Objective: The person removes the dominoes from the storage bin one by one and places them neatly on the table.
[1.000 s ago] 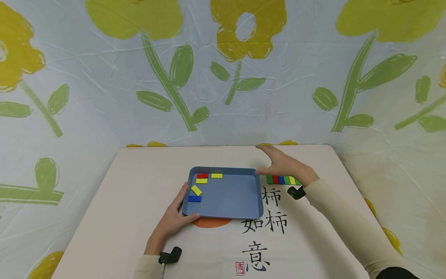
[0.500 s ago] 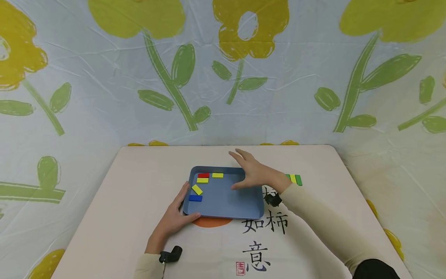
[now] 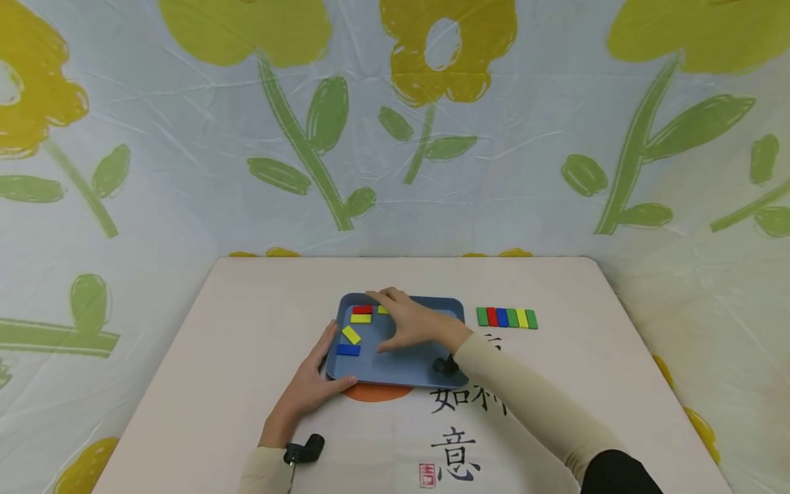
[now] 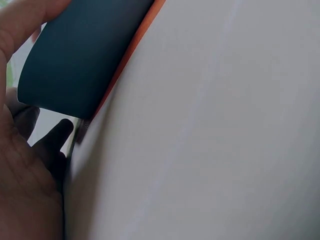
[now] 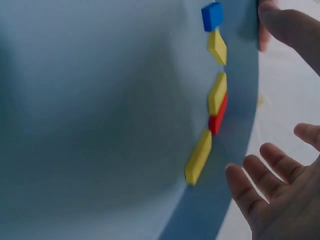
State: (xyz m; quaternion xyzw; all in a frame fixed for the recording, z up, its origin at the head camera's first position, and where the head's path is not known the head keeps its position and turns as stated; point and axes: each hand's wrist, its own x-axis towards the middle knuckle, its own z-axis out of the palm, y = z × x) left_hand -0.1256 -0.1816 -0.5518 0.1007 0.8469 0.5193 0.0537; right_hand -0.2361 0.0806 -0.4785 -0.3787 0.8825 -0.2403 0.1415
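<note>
A blue-grey tray (image 3: 395, 367) lies on the table, and my left hand (image 3: 305, 384) holds its near left corner, thumb at the front edge and fingers along the left side. In the left wrist view the hand's palm (image 4: 25, 190) is beside the tray wall (image 4: 85, 60). Over the tray, my right hand (image 3: 410, 324) is spread and holds nothing. Along the tray's left part lie a red block (image 3: 362, 310), a yellow block (image 3: 361, 318), a tilted yellow block (image 3: 352, 335) and a blue block (image 3: 348, 350). Another yellow block (image 3: 382, 309) is partly hidden by the right hand.
Right of the tray, a row of coloured blocks (image 3: 507, 318) lies side by side on the table. A cloth with black characters (image 3: 455, 453) and an orange shape (image 3: 376, 392) covers the table's middle. A flowered curtain (image 3: 524, 171) hangs behind.
My right hand has moved left from beside the block row to over the tray, uncovering the row. The left hand stays at the tray's corner. The blocks in the tray have not moved.
</note>
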